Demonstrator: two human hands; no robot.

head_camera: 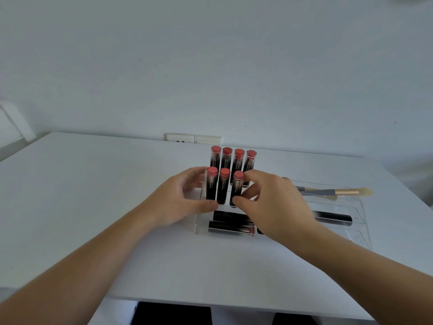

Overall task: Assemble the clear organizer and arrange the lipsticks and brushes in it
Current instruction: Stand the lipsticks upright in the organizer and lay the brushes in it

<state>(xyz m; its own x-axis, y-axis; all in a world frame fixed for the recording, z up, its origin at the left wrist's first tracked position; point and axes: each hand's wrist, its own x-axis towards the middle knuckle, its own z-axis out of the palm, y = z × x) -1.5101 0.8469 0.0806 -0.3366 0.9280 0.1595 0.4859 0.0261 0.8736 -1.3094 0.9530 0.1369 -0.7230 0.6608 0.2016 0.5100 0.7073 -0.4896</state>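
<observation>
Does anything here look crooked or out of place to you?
Mostly tidy: seven lipsticks stand upright in the clear stand. The odd ones are the lipsticks lying flat on the table under its front edge, not slotted in. The right hand pinches the front-row lipstick, which leans slightly.

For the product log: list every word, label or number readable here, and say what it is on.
None can be read.
Standing lipsticks: white lettering runs down each dark tube, too small and blurred to read.
Lying lipsticks: no legible print.
Brushes: no visible text.
Wall sockets: no readable marking.
</observation>
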